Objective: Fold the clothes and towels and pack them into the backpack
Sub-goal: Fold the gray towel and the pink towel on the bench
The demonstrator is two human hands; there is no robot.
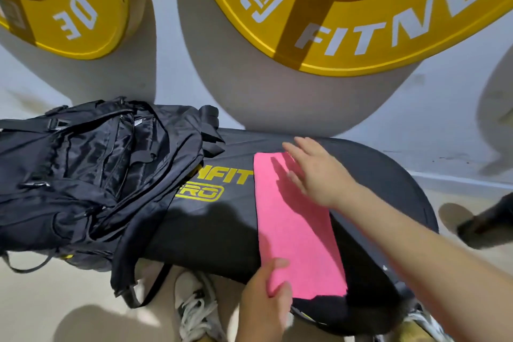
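A pink towel point(298, 225) lies folded into a long strip across the black padded bench point(219, 225). My left hand point(266, 300) pinches the towel's near corner between thumb and fingers. My right hand point(316, 172) hovers flat with straight fingers over the towel's far end, casting a shadow on it. A black backpack point(91, 175) lies on its side on the bench's left part, its straps hanging off the front edge.
Two big yellow weight plates point(361, 8) hang on the white wall behind the bench. A dark folded garment point(212, 133) sits behind the backpack. My white shoes point(194, 311) stand on the beige floor below the bench. A dark object point(488, 219) lies at the right.
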